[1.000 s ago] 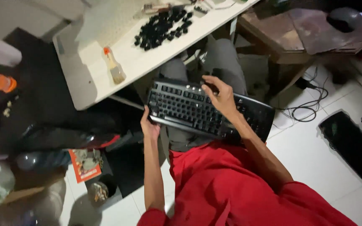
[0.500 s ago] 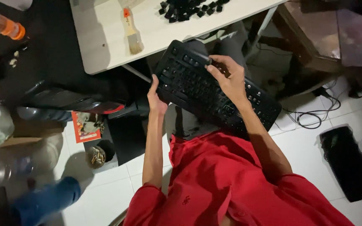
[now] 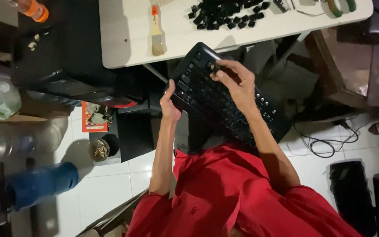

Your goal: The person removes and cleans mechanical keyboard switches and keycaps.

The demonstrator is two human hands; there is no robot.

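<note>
1. In the middle of the frame, I see the black keyboard (image 3: 224,98) held slantwise over the lap, its upper end just below the edge of the white tabletop (image 3: 123,39).
2. The left hand (image 3: 170,102) grips the keyboard's near left edge, thumb up along the side, the forearm running straight down to the red sleeve.
3. The right hand (image 3: 235,81) lies over the key field, wrist bent, fingertips pinched at a key near the upper end. I cannot tell whether a key is actually between them.
4. I judge the step in hand to be working at single keys: a heap of loose black keycaps (image 3: 227,13) lies on the tabletop at the upper middle, with a paintbrush (image 3: 156,30) to its left.
5. The next move, as I read it, calls for a firm pinch on one cap and a straight pull or press, while the left hand keeps the board from tipping.
</note>
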